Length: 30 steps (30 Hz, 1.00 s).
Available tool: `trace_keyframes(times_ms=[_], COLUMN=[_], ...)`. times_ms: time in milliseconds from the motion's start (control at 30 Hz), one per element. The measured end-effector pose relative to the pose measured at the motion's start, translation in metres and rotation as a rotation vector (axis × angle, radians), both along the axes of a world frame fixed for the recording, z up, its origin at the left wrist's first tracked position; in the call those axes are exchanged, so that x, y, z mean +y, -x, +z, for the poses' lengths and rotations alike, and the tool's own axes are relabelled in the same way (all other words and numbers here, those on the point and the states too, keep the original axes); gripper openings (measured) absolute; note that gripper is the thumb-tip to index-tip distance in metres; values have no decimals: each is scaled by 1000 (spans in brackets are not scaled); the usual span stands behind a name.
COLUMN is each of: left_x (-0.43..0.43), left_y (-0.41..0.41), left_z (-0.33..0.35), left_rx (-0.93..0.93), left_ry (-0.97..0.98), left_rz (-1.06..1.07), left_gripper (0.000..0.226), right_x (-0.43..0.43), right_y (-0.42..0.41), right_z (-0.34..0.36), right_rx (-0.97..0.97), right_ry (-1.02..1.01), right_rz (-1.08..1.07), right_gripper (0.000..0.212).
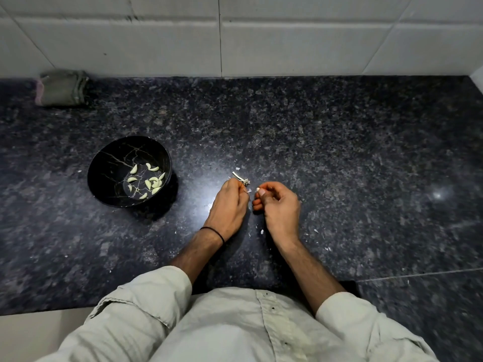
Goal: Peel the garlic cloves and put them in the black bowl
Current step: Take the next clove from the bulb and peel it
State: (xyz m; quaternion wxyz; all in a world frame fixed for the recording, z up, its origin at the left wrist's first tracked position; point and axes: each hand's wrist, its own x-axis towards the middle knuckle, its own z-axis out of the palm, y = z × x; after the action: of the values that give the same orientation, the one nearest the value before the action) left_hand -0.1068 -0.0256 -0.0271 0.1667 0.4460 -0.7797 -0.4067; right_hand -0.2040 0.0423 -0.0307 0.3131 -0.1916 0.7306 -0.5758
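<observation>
On counter (339, 152) centre: left hand (230, 202) fingers curled round bare garlic stalk (239, 176), right hand (279, 205) pinches small clove (258, 189). Peeling step, likely; next strip skin, carry left to black bowl (104, 158)

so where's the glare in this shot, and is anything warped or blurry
Head view: broad sheen on the counter between bowl and the left hand gripping a stalk; a small starburst right of the right hand pinching a clove. Head view too: wall tiles bow from the wide lens, lower-right counter smears.
</observation>
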Motion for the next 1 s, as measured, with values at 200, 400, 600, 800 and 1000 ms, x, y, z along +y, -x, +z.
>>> trace_keyframes(times_ms=[200, 400, 600, 800, 1000], left_x=[0, 1, 2, 1, 7], left_y=[-1, 0, -3, -5, -3], left_z=[-4, -11, -8, -7, -6], left_rx=[39, 226, 378, 295, 260], left_ry=[4, -94, -248, -246, -210], left_rz=[-16, 105, 161, 201, 224], left_gripper=[24, 4, 16, 6, 9], right_x=[2, 4, 4, 4, 5], right_y=[1, 0, -1, -2, -3], right_z=[-2, 3, 6, 6, 8], right_rx=[-70, -144, -186, -135, -101], right_ry=[32, 73, 71, 0, -4], right_rz=[33, 56, 102, 167, 154], right_gripper=[15, 10, 5, 7, 9])
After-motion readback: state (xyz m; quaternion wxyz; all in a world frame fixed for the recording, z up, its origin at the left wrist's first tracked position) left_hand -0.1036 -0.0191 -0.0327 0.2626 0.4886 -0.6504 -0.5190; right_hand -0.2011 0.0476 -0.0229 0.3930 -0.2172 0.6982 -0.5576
